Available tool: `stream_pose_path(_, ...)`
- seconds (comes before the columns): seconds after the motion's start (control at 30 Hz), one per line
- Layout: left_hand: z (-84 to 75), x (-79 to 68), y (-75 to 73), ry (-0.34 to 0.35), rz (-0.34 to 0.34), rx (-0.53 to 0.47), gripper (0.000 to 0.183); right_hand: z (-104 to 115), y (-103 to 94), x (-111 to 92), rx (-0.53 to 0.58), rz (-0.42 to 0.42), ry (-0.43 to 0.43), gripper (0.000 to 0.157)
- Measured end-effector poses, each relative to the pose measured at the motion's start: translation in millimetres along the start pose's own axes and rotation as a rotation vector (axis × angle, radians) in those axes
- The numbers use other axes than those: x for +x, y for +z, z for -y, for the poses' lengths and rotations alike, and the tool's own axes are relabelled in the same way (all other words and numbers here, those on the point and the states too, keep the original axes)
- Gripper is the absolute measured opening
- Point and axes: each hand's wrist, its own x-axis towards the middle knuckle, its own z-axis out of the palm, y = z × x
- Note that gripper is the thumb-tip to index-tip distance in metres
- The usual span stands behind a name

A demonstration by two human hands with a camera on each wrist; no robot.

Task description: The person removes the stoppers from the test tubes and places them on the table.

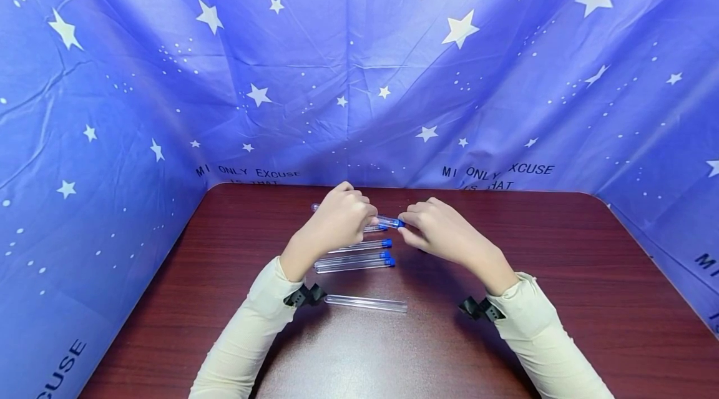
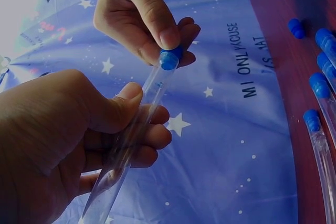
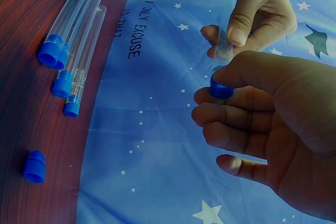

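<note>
My left hand [image 1: 339, 219] holds a clear test tube [image 2: 148, 95] between thumb and fingers, above the table. At the tube's mouth, my right hand [image 1: 444, 231] pinches a blue cap [image 3: 221, 89] between thumb and forefinger. The cap sits on the tube's end; how deep it goes cannot be told. Several capped test tubes [image 1: 359, 257] lie side by side on the table below the left hand, blue ends to the right. Nearer the front lies a test tube with no cap [image 1: 367, 304].
A loose blue cap [image 3: 34, 167] lies on the dark red wooden table [image 1: 562, 243]. Blue star-patterned cloth [image 1: 359, 43] hangs behind the table and along both sides. Each wrist wears a black camera mount.
</note>
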Motion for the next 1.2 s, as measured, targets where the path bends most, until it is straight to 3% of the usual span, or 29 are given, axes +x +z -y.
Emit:
stream_pose_path(0.7,2.0,0.5,-1.3,0.022,0.009,-0.012,0.015,1.0,-0.8,-0.5,0.000,0.020,0.015,0.016)
stream_pose_path(1.2,5.5,0.1,-0.2,0.059,-0.127,-0.019,0.008,0.1,-4.6,1.1,0.038,0.029,0.037,0.017)
